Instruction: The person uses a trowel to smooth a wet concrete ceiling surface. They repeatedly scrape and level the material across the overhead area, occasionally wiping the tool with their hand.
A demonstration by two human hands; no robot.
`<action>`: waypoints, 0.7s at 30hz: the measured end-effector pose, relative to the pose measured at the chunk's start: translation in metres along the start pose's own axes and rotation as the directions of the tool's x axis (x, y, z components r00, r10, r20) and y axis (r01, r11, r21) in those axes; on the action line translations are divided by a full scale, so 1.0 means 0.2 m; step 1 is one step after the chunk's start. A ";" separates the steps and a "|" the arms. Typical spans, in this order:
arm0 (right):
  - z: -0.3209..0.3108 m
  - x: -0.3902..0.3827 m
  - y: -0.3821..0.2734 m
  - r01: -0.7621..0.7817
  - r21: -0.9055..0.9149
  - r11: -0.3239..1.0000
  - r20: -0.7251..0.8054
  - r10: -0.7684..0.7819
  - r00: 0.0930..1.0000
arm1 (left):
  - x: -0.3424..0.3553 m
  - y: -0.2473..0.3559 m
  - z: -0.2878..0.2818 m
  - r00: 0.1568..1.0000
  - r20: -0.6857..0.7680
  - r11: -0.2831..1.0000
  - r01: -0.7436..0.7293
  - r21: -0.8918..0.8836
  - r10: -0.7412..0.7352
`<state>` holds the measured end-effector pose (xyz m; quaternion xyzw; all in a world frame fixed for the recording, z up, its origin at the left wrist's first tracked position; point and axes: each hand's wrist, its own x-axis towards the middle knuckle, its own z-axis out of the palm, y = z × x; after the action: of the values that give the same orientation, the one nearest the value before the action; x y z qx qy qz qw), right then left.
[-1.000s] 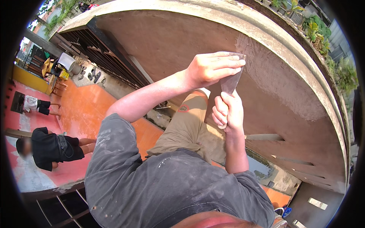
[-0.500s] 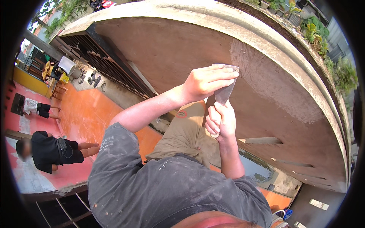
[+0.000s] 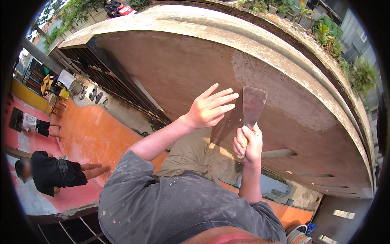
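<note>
My right hand is closed round the pale handle of a putty knife, its wide metal blade pointing up in front of the brown plastered wall. Just left of the blade, my left hand has its fingers spread and holds nothing. Small pale flecks show between that hand and the blade. Behind the blade the wall bears a lighter, rough patch. Whether the blade touches the wall, I cannot tell.
Two people are on the pink and orange floor at left. A barred gate adjoins the wall, sandals lie near it, water stands at the wall's foot, and plants top a ledge.
My left hand has come off the blade, moving down and slightly left, its fingers spreading. My right hand has lowered with the putty knife still in it, and the blade now shows fully.
</note>
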<state>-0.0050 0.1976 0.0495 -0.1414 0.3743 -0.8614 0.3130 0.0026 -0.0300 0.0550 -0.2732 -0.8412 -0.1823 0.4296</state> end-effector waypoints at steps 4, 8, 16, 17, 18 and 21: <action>-0.02 0.00 0.00 0.023 0.002 1.000 0.015 -0.023 1.000 | 0.00 0.00 -0.01 0.999 -0.027 0.998 0.030 -0.051 -0.032; -0.01 -0.03 0.03 0.044 0.004 0.999 -0.012 -0.044 0.999 | -0.03 0.10 0.04 0.994 -0.018 0.974 0.102 -0.202 -0.108; -0.02 -0.10 -0.01 0.101 -0.020 0.995 -0.067 -0.102 0.993 | -0.04 0.22 0.14 0.899 0.220 0.660 0.428 -0.618 -0.378; -0.02 -0.11 -0.01 0.110 -0.018 0.994 -0.072 -0.111 0.991 | -0.02 0.24 0.15 0.847 0.333 0.492 0.517 -0.701 -0.415; -0.02 -0.12 -0.01 0.110 -0.029 0.994 -0.069 -0.112 0.991 | -0.02 0.27 0.15 0.797 0.435 0.317 0.577 -0.753 -0.419; -0.02 -0.14 0.02 0.116 -0.031 0.993 -0.069 -0.118 0.991 | -0.03 0.34 0.21 0.720 0.619 -0.074 0.631 -0.772 -0.315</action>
<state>0.0161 0.2153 0.0438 -0.1367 0.3878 -0.8776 0.2466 0.0204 0.0447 0.0316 -0.1837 -0.5954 -0.7801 -0.0558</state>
